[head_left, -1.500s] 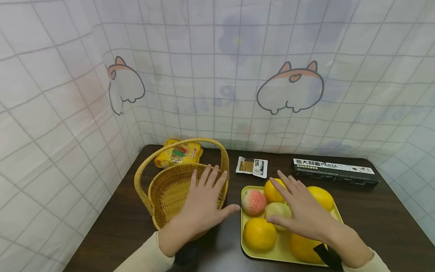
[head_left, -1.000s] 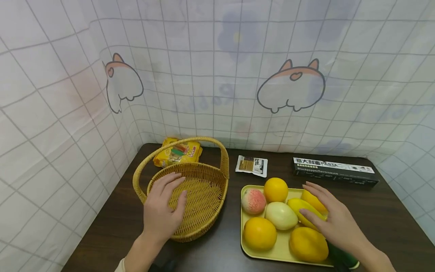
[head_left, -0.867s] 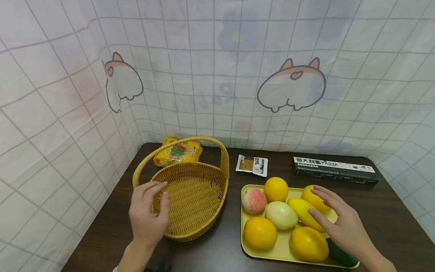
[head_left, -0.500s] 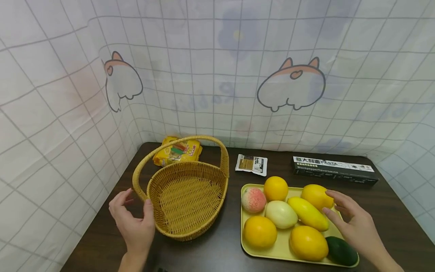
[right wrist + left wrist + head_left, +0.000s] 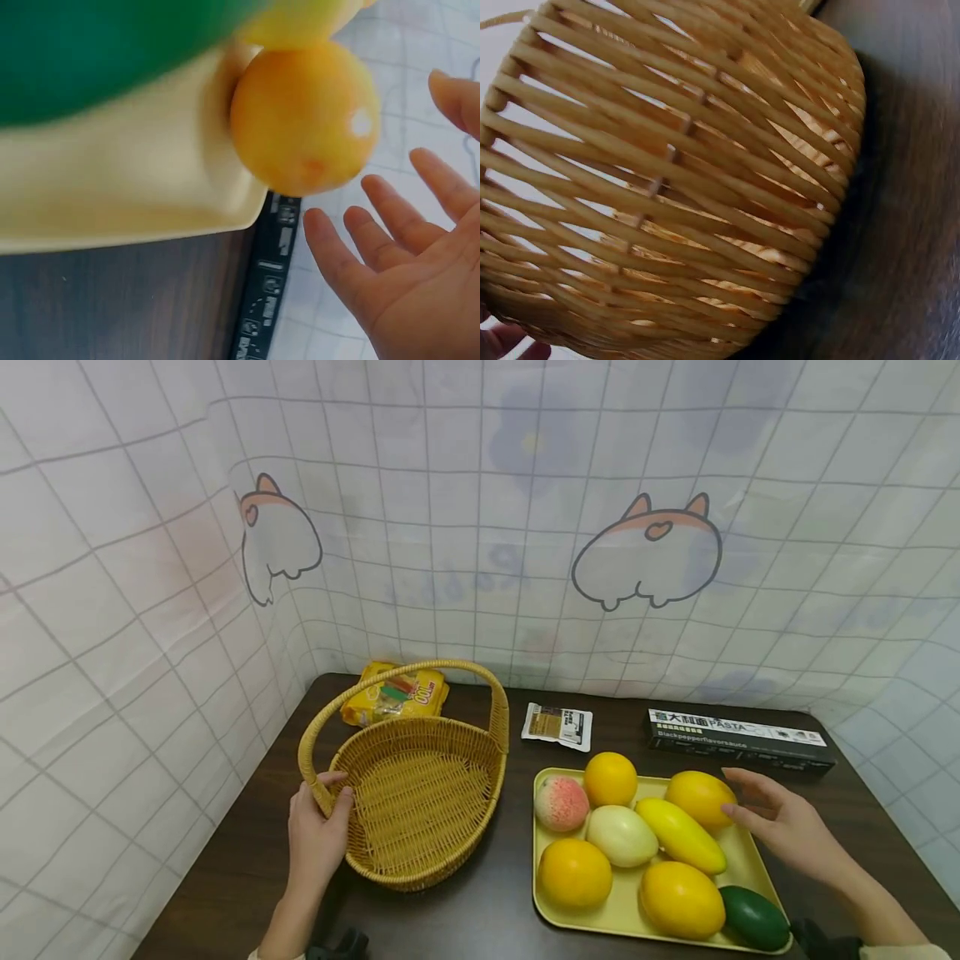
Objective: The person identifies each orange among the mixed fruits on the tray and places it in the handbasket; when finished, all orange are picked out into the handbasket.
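Observation:
My left hand (image 5: 318, 827) grips the left side of a wicker basket (image 5: 423, 810) where its arched handle meets the rim, thumb over the edge. The left wrist view shows the basket's woven wall (image 5: 667, 165) up close, with fingertips (image 5: 506, 341) at its lower left. My right hand (image 5: 783, 827) is spread beside the back right corner of a yellow tray (image 5: 622, 906), fingertips close to a rounded yellow fruit (image 5: 699, 797). In the right wrist view, the palm faces that fruit and the fingers are apart, holding nothing.
The tray also carries a peach (image 5: 562, 803), an orange (image 5: 610, 779), a pale fruit (image 5: 621, 835), several more yellow fruits and a dark green one (image 5: 753, 917). Behind are a yellow snack packet (image 5: 397, 697), a small sachet (image 5: 557, 727) and a black pasta box (image 5: 738, 742).
My left hand has drawn back from over the basket, swung left, then come in to its left rim. My right hand has moved right, from over the fruit to the tray's side.

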Motion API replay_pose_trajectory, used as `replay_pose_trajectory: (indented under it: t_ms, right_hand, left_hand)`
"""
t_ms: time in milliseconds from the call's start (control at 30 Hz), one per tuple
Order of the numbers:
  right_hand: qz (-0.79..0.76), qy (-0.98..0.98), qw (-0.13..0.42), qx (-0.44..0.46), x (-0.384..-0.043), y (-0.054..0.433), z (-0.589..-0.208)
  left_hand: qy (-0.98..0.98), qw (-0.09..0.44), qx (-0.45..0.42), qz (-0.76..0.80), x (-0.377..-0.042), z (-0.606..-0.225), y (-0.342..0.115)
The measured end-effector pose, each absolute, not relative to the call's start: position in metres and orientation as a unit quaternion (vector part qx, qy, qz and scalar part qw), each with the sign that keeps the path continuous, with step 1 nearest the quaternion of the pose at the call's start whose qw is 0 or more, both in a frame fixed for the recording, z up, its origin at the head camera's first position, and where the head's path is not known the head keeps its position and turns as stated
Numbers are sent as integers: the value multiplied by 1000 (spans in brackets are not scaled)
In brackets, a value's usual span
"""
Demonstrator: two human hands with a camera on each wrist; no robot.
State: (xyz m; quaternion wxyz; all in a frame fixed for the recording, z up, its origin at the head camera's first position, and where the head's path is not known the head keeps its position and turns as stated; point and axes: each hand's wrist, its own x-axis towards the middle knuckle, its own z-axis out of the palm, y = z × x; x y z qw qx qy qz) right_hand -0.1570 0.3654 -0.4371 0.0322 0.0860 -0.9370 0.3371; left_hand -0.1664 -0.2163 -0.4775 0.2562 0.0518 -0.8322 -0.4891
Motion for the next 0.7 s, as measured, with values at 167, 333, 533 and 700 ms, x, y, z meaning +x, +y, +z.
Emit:
replay_pose_trajectory:
  t_ms: [167,333,533,700]
  right_hand:
    - [331,-939,4,94,-174,374,-437]
    - [352,-931,-34,84,-186,377,-441]
    - [401,-909,-77,80,-192,380,-451]
    - [420,-898,-96,91,-194,380,-458]
  left_hand:
    - [-815,276,42,-507,-171,-485,-217]
    - [-804,294,32,-515,-172,-491,-218]
    - [-800,295,31,-522,-171,-494,-218]
    - [-794,301,22,-528,-172,-493,-218]
